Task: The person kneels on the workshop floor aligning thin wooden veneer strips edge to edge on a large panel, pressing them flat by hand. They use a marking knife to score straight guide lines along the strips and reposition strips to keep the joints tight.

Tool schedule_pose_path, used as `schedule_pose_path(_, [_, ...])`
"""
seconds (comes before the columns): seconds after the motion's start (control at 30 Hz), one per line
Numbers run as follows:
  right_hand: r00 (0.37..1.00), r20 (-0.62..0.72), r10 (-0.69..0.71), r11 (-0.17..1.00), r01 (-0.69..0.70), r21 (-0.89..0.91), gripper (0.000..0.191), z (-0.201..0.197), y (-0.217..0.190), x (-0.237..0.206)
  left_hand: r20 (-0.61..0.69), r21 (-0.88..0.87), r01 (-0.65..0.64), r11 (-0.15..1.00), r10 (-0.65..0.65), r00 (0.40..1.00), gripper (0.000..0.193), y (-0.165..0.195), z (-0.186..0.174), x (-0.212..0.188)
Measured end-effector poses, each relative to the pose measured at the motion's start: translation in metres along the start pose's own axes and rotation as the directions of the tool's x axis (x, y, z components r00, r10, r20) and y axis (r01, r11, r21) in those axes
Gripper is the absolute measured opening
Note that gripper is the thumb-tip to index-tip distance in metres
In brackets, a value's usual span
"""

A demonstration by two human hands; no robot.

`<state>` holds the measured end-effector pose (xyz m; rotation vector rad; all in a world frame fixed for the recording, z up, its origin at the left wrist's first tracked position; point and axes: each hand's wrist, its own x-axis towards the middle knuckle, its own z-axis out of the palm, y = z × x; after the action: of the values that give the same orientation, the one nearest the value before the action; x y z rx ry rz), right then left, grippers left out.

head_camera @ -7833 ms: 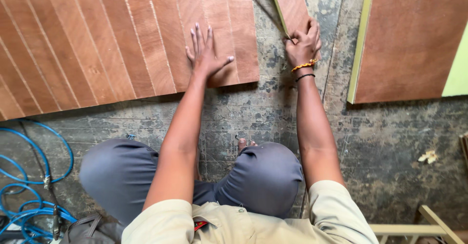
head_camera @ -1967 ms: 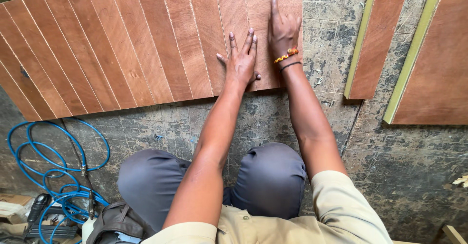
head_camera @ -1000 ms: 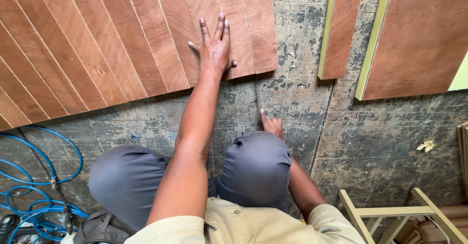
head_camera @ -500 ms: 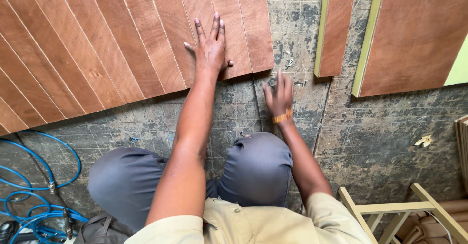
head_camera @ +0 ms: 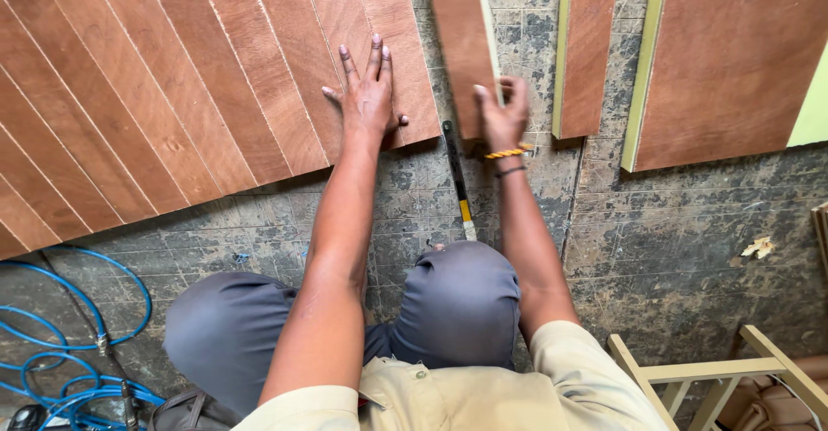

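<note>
Head view. The person kneels on a worn, stained floor [head_camera: 690,224], both arms stretched forward toward twelve o'clock.

The left hand [head_camera: 369,103] lies flat, palm down, fingers spread and extended — no grip closed on anything. It presses on the near right corner of a row of laid reddish-brown wood planks [head_camera: 198,95], which run on a slant and fill the ten to twelve o'clock part of the frame, edge to edge.

The right hand [head_camera: 502,119], with a yellow bracelet [head_camera: 507,151] at the wrist, is curled around the near end of a loose plank [head_camera: 461,39]. This plank lies at twelve o'clock, just beside the right edge of the laid row, its pale green edge showing on the right side. Fingers wrap over the end; the grip is clamped on the plank.

A slim black and yellow tool [head_camera: 457,181] lies on the floor between the two forearms, pointing toward the gap between the row and the loose plank.

At one o'clock a narrow plank [head_camera: 588,52] rests apart; at two o'clock — a wide brown panel [head_camera: 733,60]. A coiled blue hose [head_camera: 60,345] sits at eight o'clock. A pale wooden frame [head_camera: 707,371] shows at four o'clock.
</note>
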<state>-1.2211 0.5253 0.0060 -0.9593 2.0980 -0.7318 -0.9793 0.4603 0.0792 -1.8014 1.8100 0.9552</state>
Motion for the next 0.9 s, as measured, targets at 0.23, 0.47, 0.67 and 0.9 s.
schedule_pose_path(0.23, [0.854,-0.172,-0.492,0.798,0.363,-0.481,0.040,-0.100,0.076,-0.039,0.018,0.000,0.004,1.000,-0.004,1.000,0.134,0.002,-0.002,0.000])
schedule_pose_path(0.47, [0.955,0.283,-0.094,0.807,0.239,-0.540,0.054,-0.074,0.074,-0.209,-0.012,-0.005,0.000,1.000,0.000,1.000,0.133,0.004,-0.005,-0.005])
schedule_pose_path(0.67, [0.969,0.241,-0.051,0.811,0.182,-0.556,0.059,-0.066,0.042,-0.254,-0.027,0.026,-0.011,1.000,0.011,1.000,0.135,-0.001,0.000,-0.010])
schedule_pose_path(0.9, [0.946,0.306,-0.110,0.829,0.257,-0.496,0.050,-0.066,0.038,-0.265,-0.184,-0.019,-0.079,0.997,0.074,0.980,0.135,-0.035,0.028,-0.007])
